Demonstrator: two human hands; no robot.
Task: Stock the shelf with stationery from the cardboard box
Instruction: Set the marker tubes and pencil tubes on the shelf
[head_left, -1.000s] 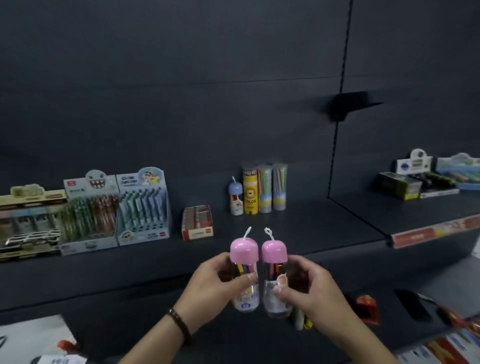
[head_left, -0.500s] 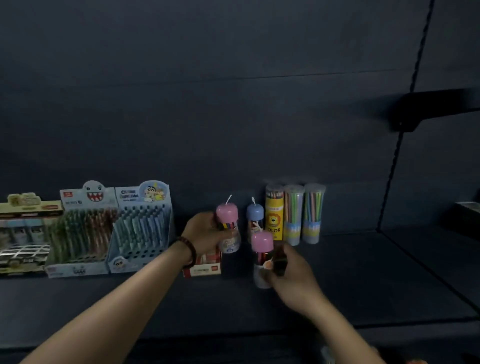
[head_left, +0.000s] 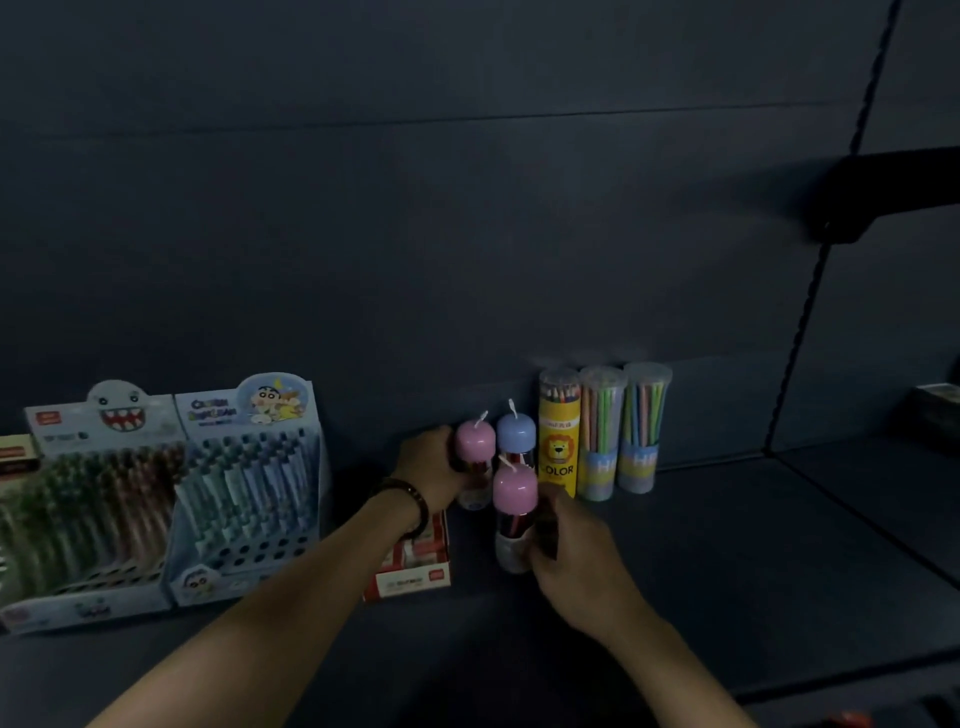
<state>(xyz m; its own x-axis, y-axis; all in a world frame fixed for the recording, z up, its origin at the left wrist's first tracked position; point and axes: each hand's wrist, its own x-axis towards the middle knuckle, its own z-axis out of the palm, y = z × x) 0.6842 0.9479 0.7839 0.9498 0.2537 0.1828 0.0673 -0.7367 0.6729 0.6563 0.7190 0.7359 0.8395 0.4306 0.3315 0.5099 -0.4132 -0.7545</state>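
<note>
Closer than half a second back: the left hand (head_left: 431, 467) has carried its pink-capped tube (head_left: 475, 441) right up beside the blue-capped tube (head_left: 516, 434) at the back of the shelf (head_left: 727, 571).

Off to the left, the monster-face display box (head_left: 93, 509) and the cartoon display box (head_left: 249, 493) stand racked full of pens. By the back wall, the yellow lion tube (head_left: 558, 441) and two clear tubes (head_left: 600, 436) are packed with coloured pencils. A small red-and-white box (head_left: 410, 571) lies past the left wrist, contents unclear.

The right hand (head_left: 571, 551) wraps the lower body of the second pink-capped tube (head_left: 514, 499), upright in front of the blue one. Whether its base touches the shelf, can't tell. The left fingers curl round their tube's body.

These tubes look light, rigid, smooth and tippy. Grip mid-body, not the cap, which might pull off.
</note>
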